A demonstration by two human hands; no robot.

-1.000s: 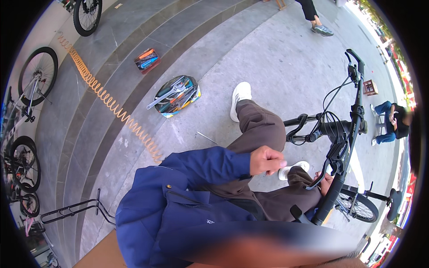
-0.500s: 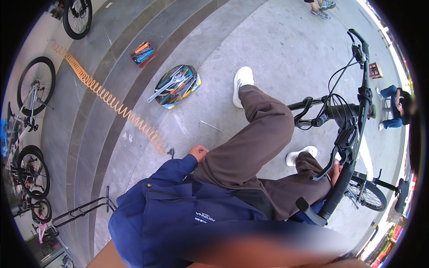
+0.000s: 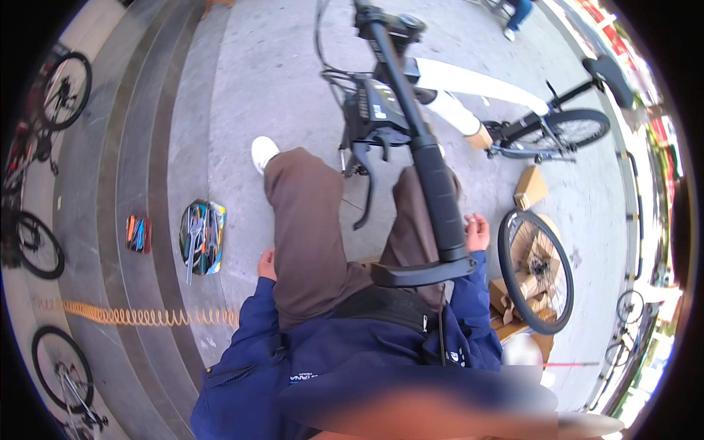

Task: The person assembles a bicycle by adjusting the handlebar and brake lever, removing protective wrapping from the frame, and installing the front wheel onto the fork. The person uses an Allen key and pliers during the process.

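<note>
My right hand point(image 3: 477, 232) is just right of the black handlebar grip point(image 3: 442, 198), off it, with loosely bent fingers apart and nothing visible in them. My left hand point(image 3: 267, 264) hangs beside my left thigh; the thigh covers most of its fingers. The handlebar point(image 3: 396, 73) crosses over my lap, with a black brake lever point(image 3: 361, 183) and cables. It belongs to a bicycle whose frame point(image 3: 469, 79) is wrapped in white. The rear wheel point(image 3: 565, 132) and black saddle point(image 3: 610, 79) are at the far right.
At left lie an open bag of tools point(image 3: 203, 238), a smaller tool box point(image 3: 138, 235) and a coiled orange air hose point(image 3: 154, 316). A loose wheel point(image 3: 511, 268) rests by cardboard point(image 3: 532, 187) on the right. Bicycles point(image 3: 67, 92) line the left edge. Another person's leg point(image 3: 518, 16) shows at top.
My view has swung toward the right, so the tools and hose appear farther left and lower. My right hand, earlier behind the handlebar by the grip, is now plainly beside it.
</note>
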